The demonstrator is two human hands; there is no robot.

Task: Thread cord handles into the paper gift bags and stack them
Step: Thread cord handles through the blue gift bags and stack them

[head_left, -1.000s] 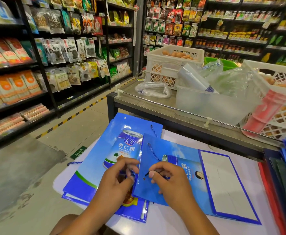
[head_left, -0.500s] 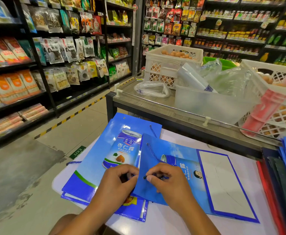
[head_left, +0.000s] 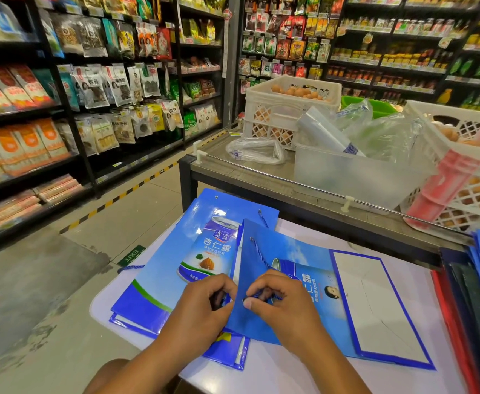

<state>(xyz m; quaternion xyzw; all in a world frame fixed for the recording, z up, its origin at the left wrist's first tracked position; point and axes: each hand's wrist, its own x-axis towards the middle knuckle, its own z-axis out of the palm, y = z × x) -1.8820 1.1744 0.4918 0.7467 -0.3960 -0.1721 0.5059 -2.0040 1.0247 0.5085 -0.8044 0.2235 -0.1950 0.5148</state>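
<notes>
Both forearms reach forward, left hand [head_left: 204,305] and right hand [head_left: 284,304] close together, fingers curled, apparently pinching.

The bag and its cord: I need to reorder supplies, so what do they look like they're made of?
The bag looks like coated paper with a glossy printed finish: it lies flat with sharp creases and shows a soft sheen. The cord looks like twisted blue synthetic rope, going by its spiral strands; the fibre itself is too small to tell.

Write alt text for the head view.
Two hands work at a flat blue gift bag on a white table: the right hand pinches a blue cord at its top edge, the left hand grips that edge. More bags lie beneath, in a shop aisle.
</notes>
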